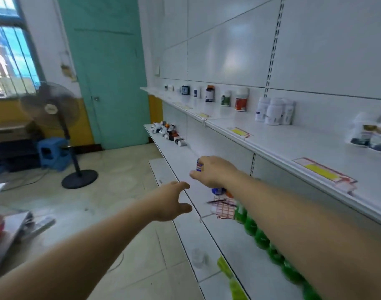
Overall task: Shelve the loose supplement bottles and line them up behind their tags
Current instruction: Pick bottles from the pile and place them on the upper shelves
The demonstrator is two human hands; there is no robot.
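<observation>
1. The right grip is closed round a small bottle with a blue, red and white label. It holds the bottle above the middle shelf, near the front edge and partway along it.
2. The left grip is open with its fingers spread and holds nothing. It hovers just off that shelf's front edge.
3. The step in hand looks like carrying this bottle to its place. The upper shelf has bottles standing along its back edge and yellow tags clipped to its front edge.
4. To do it well:
   - match the label to a tag first;
   - set the bottle upright straight behind that tag, label outward;
   - let go only once the base sits flat;
   - use the free grip to steady the neighbouring bottles.
5. A loose pile of bottles lies on its sides at the far end of the middle shelf and is not yet shelved.
6. The fingers cover much of the held bottle, so its cap and print cannot be read. The tags are too blurred to read, so I cannot tell which one it belongs behind.
7. The right forearm hides part of a row of green bottles. A blue-capped bottle and a sheet of labels show only partly below the wrist.
8. The packs at the right end of the upper shelf are cut off by the frame.
</observation>
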